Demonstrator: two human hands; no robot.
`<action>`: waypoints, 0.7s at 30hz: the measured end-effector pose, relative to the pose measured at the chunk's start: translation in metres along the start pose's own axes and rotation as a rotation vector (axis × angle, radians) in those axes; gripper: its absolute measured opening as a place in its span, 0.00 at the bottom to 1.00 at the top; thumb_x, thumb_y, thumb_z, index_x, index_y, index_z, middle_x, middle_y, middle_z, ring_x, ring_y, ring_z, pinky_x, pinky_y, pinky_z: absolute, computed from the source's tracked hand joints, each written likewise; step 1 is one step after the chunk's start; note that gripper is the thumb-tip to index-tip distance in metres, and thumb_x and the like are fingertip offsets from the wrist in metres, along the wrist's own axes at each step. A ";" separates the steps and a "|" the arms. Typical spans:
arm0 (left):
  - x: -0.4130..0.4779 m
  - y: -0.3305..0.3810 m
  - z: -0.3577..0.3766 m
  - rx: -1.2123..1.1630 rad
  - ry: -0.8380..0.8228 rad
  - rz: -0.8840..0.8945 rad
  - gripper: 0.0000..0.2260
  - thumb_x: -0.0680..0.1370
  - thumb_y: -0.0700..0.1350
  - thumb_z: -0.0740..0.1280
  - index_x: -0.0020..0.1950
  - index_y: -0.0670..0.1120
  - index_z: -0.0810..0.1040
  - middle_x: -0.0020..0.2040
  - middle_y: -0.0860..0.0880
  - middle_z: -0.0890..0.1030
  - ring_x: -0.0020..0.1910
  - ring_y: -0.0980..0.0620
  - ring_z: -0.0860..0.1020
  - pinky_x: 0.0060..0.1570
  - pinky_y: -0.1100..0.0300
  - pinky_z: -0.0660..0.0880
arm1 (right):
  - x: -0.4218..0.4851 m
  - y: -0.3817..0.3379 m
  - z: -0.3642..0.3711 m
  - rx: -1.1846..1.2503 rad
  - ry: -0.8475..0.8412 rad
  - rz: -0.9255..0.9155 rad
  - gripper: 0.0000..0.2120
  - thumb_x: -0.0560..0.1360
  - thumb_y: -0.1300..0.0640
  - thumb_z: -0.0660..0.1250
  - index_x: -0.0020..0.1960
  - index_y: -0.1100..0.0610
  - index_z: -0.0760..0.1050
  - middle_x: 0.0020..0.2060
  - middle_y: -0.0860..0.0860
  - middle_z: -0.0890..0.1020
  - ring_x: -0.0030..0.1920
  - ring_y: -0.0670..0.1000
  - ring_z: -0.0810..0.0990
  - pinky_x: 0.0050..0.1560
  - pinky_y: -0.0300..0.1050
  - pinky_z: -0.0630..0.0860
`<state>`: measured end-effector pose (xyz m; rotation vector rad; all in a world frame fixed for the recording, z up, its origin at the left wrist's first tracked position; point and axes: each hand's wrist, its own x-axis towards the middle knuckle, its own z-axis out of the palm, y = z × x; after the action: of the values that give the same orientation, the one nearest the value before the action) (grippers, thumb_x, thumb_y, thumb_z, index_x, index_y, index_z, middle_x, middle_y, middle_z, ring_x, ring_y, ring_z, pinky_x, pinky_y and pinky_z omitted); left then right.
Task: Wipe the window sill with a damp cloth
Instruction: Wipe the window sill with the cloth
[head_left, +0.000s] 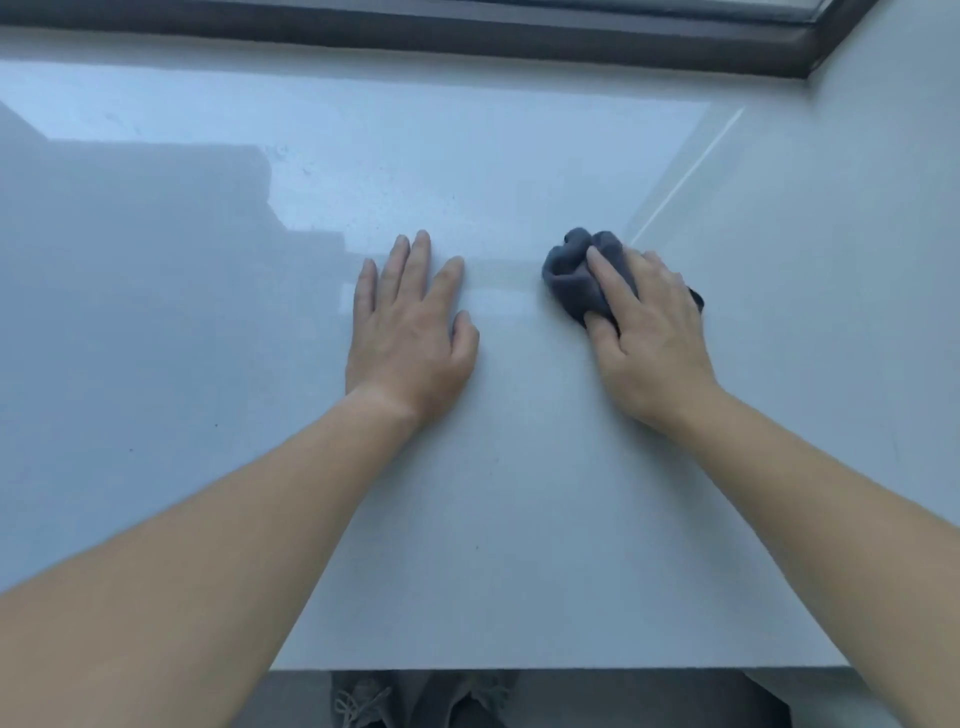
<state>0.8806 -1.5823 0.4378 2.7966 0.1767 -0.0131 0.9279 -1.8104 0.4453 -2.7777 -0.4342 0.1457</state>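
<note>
A wide, glossy white window sill (493, 493) fills the head view and reflects the sky and a building. My left hand (410, 322) lies flat on it near the middle, fingers straight and slightly spread. To its right, my right hand (649, 332) grips a bunched dark grey cloth (571, 270) and presses it onto the sill. The cloth sticks out past my fingers toward the window; part of it is hidden under the palm.
A dark window frame (467, 31) runs along the far edge of the sill. A pale side wall (857, 234) rises on the right. The sill's near edge (519, 667) is at the bottom, with the floor and shoes (415, 701) below it.
</note>
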 end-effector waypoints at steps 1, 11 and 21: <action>0.000 0.000 0.000 0.003 -0.003 -0.002 0.27 0.77 0.53 0.50 0.76 0.52 0.60 0.81 0.47 0.52 0.80 0.50 0.46 0.77 0.48 0.40 | 0.020 -0.004 0.001 -0.003 0.020 0.057 0.26 0.82 0.50 0.55 0.80 0.46 0.55 0.79 0.54 0.57 0.78 0.59 0.52 0.78 0.56 0.48; 0.002 0.002 -0.002 0.050 -0.008 -0.009 0.27 0.77 0.54 0.51 0.76 0.50 0.62 0.81 0.46 0.53 0.80 0.49 0.47 0.77 0.46 0.43 | 0.099 0.010 -0.007 -0.057 0.004 -0.004 0.27 0.82 0.49 0.55 0.80 0.47 0.55 0.78 0.54 0.60 0.77 0.60 0.57 0.77 0.57 0.53; 0.012 0.009 -0.010 0.144 -0.008 -0.013 0.25 0.72 0.51 0.56 0.69 0.48 0.71 0.73 0.41 0.67 0.75 0.42 0.61 0.75 0.38 0.46 | 0.122 0.010 -0.007 -0.054 -0.132 -0.347 0.28 0.79 0.48 0.55 0.78 0.50 0.61 0.76 0.53 0.65 0.76 0.60 0.61 0.75 0.59 0.57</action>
<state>0.8936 -1.5862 0.4504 2.9380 0.1997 -0.0410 1.0476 -1.7829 0.4430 -2.7023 -0.9563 0.2382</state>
